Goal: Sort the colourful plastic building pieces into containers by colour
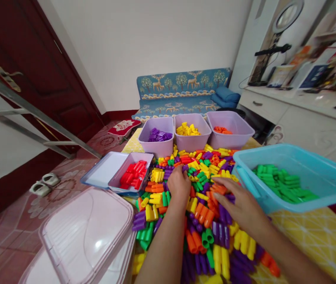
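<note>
A broad heap of glossy plastic tube-shaped pieces (205, 215) in yellow, orange, purple, green and red covers the table's middle. My left hand (180, 183) reaches into the heap's far part with curled fingers. Beside its fingertips shows a purple piece (185, 168); the back of the hand hides most of the grip. To the right, my right hand (237, 197) has its thumb and fingers around orange pieces (219, 189), low over the heap.
Lilac bins hold purple (156, 148), yellow (192, 142) and orange pieces (230, 140) along the back. Red pieces fill a small tray (117, 182) on the left. At right, a blue basin (327, 201) contains green ones. Pale lids (88, 232) lie front left.
</note>
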{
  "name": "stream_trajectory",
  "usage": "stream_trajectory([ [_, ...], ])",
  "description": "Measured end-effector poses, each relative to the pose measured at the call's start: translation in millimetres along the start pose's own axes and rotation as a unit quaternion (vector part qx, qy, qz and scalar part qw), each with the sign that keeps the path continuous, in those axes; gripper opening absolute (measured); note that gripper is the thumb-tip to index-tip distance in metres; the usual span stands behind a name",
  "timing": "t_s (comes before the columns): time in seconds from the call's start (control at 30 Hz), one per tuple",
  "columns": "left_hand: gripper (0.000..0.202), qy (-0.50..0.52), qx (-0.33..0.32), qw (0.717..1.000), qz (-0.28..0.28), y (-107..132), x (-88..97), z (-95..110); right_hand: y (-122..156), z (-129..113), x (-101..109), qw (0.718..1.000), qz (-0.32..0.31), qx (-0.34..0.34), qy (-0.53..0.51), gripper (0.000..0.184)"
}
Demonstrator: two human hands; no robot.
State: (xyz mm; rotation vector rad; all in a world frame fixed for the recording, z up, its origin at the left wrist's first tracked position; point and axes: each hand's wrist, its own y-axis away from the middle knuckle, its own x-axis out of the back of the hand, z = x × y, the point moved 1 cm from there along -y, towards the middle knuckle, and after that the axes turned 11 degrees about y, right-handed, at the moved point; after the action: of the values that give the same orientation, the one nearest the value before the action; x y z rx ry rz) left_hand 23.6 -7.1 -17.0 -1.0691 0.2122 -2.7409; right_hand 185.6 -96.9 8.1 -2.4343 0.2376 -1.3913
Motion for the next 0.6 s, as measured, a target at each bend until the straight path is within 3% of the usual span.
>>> stream_trajectory([
  [0.13,0.033,0.016,0.006,1.000,-0.001,0,1.3,0,75,7,8,0.993,0.024,0.023,0.115,0.056],
  [0.27,0.032,0.040,-0.006,0.999,0.012,-1,1.7,0,113,15,1,0.979,0.039,0.022,0.197,0.079],
  [0.4,0.033,0.045,-0.015,0.999,0.014,0,1.9,0,110,20,-13,0.980,0.042,-0.002,0.196,0.076],
  [0.6,0.039,0.031,-0.018,0.999,0.013,2,5.7,1,55,11,-28,0.995,0.072,-0.025,0.057,0.063],
])
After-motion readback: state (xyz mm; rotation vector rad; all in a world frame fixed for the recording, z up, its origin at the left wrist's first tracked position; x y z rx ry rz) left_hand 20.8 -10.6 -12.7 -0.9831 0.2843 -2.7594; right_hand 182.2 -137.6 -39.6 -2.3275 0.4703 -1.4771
